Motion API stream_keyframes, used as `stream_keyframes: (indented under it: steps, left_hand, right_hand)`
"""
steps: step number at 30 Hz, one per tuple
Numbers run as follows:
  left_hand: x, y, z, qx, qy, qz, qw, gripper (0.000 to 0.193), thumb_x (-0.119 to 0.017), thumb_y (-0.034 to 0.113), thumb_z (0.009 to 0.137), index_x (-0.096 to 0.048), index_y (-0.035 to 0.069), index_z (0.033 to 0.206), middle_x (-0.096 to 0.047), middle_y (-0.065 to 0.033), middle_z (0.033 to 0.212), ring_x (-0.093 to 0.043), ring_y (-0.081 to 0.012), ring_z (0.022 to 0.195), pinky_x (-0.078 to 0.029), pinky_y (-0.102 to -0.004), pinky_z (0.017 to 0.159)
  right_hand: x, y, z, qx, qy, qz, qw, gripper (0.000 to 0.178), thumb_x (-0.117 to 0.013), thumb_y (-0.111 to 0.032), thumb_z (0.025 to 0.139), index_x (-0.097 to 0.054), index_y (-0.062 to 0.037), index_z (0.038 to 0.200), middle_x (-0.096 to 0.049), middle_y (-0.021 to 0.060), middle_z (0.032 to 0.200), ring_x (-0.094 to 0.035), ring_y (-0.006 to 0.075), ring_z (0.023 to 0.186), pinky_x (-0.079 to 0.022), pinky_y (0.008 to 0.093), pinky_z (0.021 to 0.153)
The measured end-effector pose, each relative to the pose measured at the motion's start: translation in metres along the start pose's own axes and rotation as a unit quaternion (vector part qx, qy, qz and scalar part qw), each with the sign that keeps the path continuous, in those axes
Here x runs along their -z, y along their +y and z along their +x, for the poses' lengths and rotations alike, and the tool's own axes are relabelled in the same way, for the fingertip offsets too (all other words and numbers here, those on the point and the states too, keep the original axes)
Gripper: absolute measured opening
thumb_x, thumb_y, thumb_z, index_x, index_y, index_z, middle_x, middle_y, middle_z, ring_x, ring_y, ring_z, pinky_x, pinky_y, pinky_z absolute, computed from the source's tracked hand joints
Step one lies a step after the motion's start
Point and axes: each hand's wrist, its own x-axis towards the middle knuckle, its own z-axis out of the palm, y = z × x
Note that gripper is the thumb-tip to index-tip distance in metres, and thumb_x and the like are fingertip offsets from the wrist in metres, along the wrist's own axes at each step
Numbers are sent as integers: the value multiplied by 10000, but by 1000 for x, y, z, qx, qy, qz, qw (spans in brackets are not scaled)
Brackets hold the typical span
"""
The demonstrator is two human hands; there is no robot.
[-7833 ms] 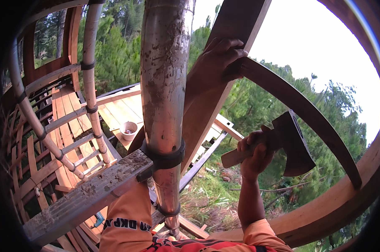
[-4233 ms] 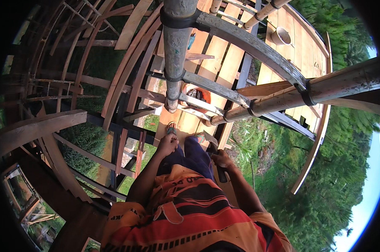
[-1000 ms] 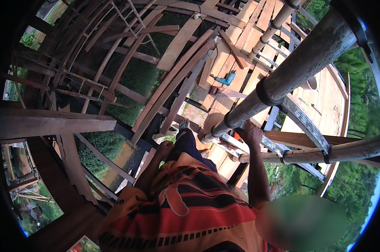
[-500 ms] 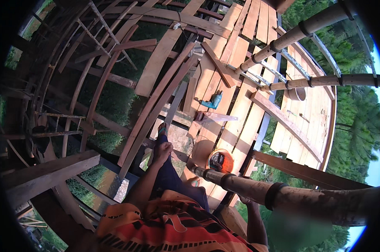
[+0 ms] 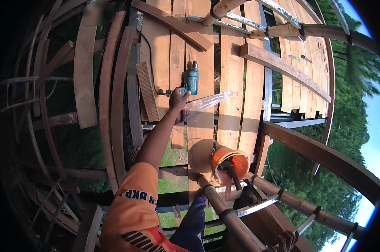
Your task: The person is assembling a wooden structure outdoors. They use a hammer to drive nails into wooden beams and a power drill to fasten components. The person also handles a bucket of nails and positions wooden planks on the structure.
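Note:
My left arm stretches forward, and my left hand (image 5: 179, 98) is closed round the handle of a teal power drill (image 5: 192, 80) lying on the planks. The drill's bit points away from me, and a dark cord runs off its handle. Just below the drill lies a handsaw (image 5: 206, 106), its handle near my wrist. At the lower right, my right hand (image 5: 286, 240) has its fingers curled over a rung of the bamboo-railed ladder (image 5: 227, 216); the palm is hidden. An orange bucket (image 5: 217, 159) holding a hammer and other tools stands beside the ladder.
Gaps between the floor planks (image 5: 231, 84) show greenery far below. A loose beam (image 5: 286, 69) lies across the right side, and a shorter board (image 5: 175, 25) lies ahead. Another ladder (image 5: 278, 31) leans at the upper right. Long dark beams (image 5: 110, 105) run along the left.
My left hand has gone from my knee to the drill handle, and the drill now points away. My view has moved closer to the planks. My right hand is still at the ladder.

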Motion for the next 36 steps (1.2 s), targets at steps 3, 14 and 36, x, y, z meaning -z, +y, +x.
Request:
stream_keyframes:
  steps: [3,14,36]
  left_hand:
    - [-66,14,47,-54,1,146,988,1059,-815,603,720,-425,-95,1413,-532,-316,1369,-532,-416,1277,-442,-460,1061]
    - [-141,6,104,48,40,374,925,1014,-829,506,706,-340,-6,1431,-554,-225,1319,-508,-392,1255,-357,-541,1078]
    - [250,398,-383,-228,-422,-238,844,927,-744,241,724,-334,2,1520,-512,-178,1396,-514,-260,1313,-411,-417,1100]
  right_hand:
    - [-1,-3,-13,-70,9,-26,997,310,-761,-145,823,-675,-106,1118,-698,122,1062,-672,317,988,-427,572,1018]
    - [-18,-11,-24,-175,1,-50,983,379,-729,-141,812,-527,-195,1128,-607,105,982,-602,307,929,-373,628,1063]
    - [31,-16,-26,-75,66,55,993,493,-745,-400,779,-644,-147,1189,-657,94,1134,-600,306,1114,-359,536,1038]
